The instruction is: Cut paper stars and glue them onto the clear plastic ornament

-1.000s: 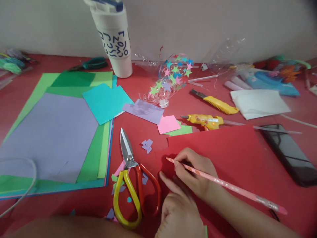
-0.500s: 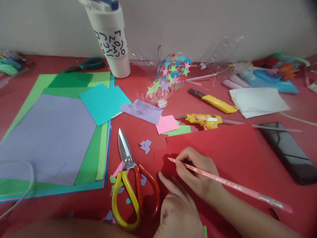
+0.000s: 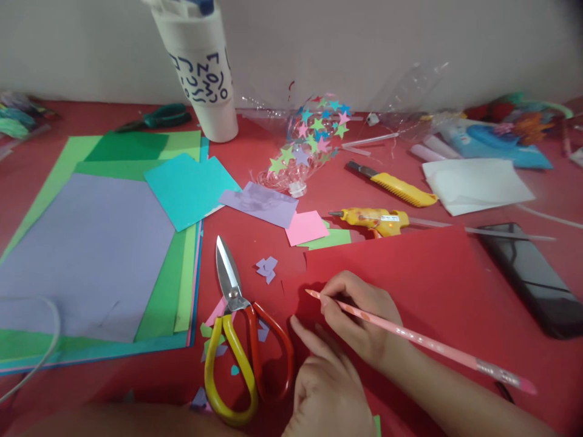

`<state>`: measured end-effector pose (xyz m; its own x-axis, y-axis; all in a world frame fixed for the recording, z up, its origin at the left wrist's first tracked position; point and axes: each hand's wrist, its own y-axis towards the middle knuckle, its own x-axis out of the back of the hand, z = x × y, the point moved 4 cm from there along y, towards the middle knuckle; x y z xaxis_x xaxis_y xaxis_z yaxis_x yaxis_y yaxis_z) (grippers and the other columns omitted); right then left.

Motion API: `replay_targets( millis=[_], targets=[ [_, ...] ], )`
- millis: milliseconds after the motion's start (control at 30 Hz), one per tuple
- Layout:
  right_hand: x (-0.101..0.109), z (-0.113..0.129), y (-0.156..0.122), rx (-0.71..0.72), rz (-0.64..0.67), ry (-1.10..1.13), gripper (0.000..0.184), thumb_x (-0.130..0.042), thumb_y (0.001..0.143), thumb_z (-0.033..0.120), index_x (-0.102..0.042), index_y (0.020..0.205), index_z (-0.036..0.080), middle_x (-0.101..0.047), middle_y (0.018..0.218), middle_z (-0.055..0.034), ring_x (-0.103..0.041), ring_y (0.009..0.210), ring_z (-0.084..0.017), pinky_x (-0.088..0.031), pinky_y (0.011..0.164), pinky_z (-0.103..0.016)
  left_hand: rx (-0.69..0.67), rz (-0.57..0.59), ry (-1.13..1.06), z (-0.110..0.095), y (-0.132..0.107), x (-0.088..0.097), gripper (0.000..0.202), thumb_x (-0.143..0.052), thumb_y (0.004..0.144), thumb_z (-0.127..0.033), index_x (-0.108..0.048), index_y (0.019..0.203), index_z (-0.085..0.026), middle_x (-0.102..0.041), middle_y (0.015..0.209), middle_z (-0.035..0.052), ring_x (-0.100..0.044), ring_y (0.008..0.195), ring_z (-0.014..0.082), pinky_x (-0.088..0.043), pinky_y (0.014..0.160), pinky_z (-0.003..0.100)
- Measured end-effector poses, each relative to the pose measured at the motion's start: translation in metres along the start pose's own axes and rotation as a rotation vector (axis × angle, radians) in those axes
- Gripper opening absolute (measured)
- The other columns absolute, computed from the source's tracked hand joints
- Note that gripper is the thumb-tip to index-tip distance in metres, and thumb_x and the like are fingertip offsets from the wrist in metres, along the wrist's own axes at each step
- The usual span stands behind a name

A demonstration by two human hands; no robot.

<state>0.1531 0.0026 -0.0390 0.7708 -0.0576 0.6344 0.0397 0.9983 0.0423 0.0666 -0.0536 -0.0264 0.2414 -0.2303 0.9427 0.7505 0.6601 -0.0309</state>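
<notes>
Red table below, with a pale wall at the back. Gripping 1 pink pencil in the right hand, with finger and thumb closed around it near the sharp end. Pointing the tip to the left, over the red paper; cannot tell if touching it. Eraser end out past the grip, on the right. Resting the left hand near the grip, on its closer side and a bit left, loosely spread, with a long finger out on the red paper. Left of the grip, big scissors with 1 yellow handle and 1 red handle, plus little purple scraps. Farther left, a pile of colored paper, purple on top. Beyond the grip, a yellow glue gun, then a yellow cutter. Right of the grip, a black phone.
</notes>
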Motion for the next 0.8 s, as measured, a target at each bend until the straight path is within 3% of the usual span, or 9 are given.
replay_targets(
  millis=[333,800],
  targets=[
    [-0.0023,0.0049,-0.0010,0.055,0.049,-0.025,0.012,-0.049,0.078,0.015,-0.053,0.068,0.021,-0.060,0.055,0.0036,-0.054,0.046,-0.010,-0.040,0.047,-0.018,-0.014,-0.016,0.009,0.0001,-0.0009,0.0003,0.038,-0.041,0.082,-0.021,-0.074,0.092,-0.006,-0.071,0.087,0.0284,-0.042,0.031,0.0097,-0.026,0.036,0.023],
    [-0.0016,0.0014,-0.0020,0.022,-0.020,-0.033,0.014,-0.049,0.074,0.014,-0.048,0.063,0.022,-0.053,0.049,0.0072,-0.048,0.041,-0.009,-0.037,0.042,-0.017,-0.015,-0.018,0.017,0.0002,-0.0010,0.0004,0.037,-0.045,0.080,-0.024,-0.074,0.093,-0.006,-0.071,0.086,0.0282,-0.042,0.031,0.0094,-0.026,0.037,0.023]
  ],
)
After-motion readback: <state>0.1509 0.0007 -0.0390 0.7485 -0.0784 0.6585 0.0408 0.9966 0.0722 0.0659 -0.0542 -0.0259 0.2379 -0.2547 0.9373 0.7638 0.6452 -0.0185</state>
